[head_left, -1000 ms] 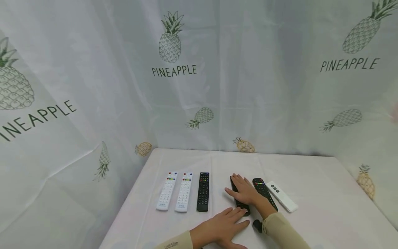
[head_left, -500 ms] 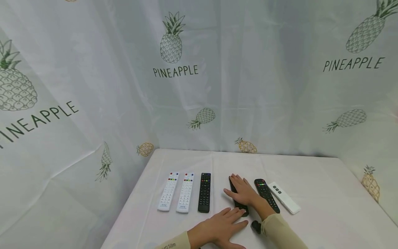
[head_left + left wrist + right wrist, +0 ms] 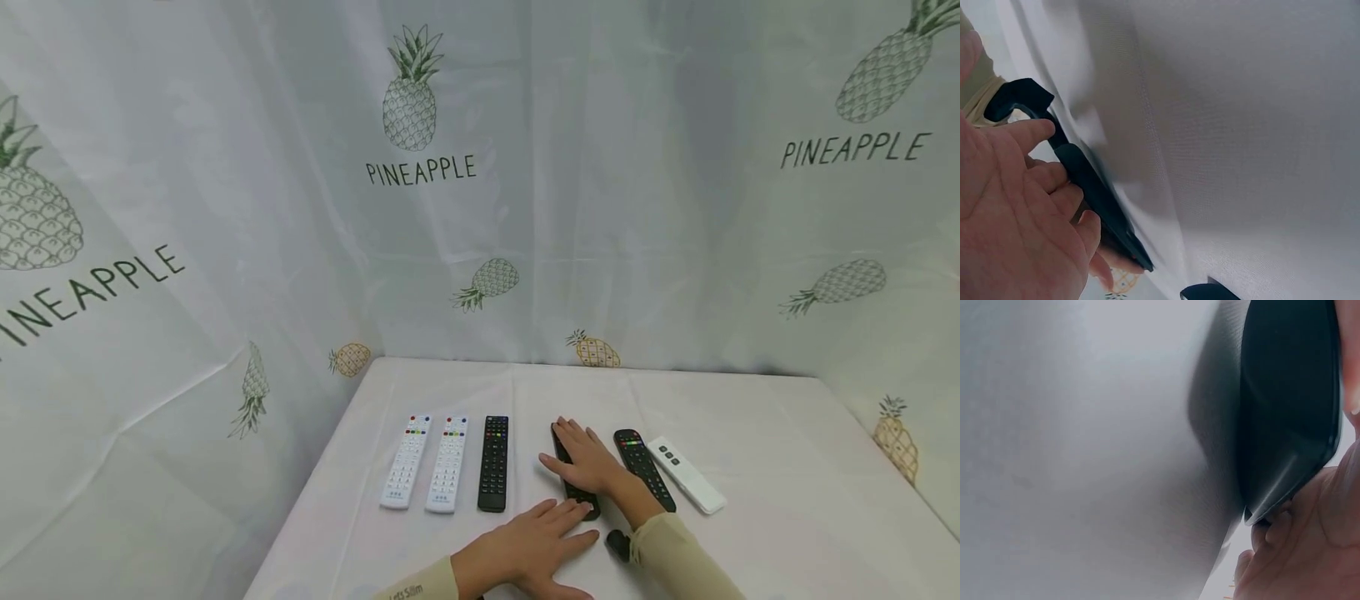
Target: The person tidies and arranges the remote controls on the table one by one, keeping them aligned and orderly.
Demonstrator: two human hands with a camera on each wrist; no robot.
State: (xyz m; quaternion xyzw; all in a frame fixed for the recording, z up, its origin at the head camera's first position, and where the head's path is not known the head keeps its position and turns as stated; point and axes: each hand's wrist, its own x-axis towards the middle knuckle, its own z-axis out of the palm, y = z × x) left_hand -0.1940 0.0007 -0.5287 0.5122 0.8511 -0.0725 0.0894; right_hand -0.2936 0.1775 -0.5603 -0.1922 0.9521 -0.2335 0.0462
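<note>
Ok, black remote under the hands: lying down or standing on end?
Lying down: head view shows the black remote stretched along the table beneath the right hand.

Head cam's honestly decent: soft, even light, kinda cool grey, faint sheen running down the far curtain [image 3: 615, 208]. White tablecloth [image 3: 772, 450] looks pale and low-contrast, and the print on the near left sleeve [image 3: 427, 582] is mushy. Left wrist view is way dimmer, with murky grey shadow over the tablecloth and the black remote [image 3: 1094, 187] crushed almost to plain black. Right wrist view's hazy, tablecloth texture mostly smeared out with a washed-out bright patch, a soft-edged shadow hugging the remote and a pale glint on its end.
</note>
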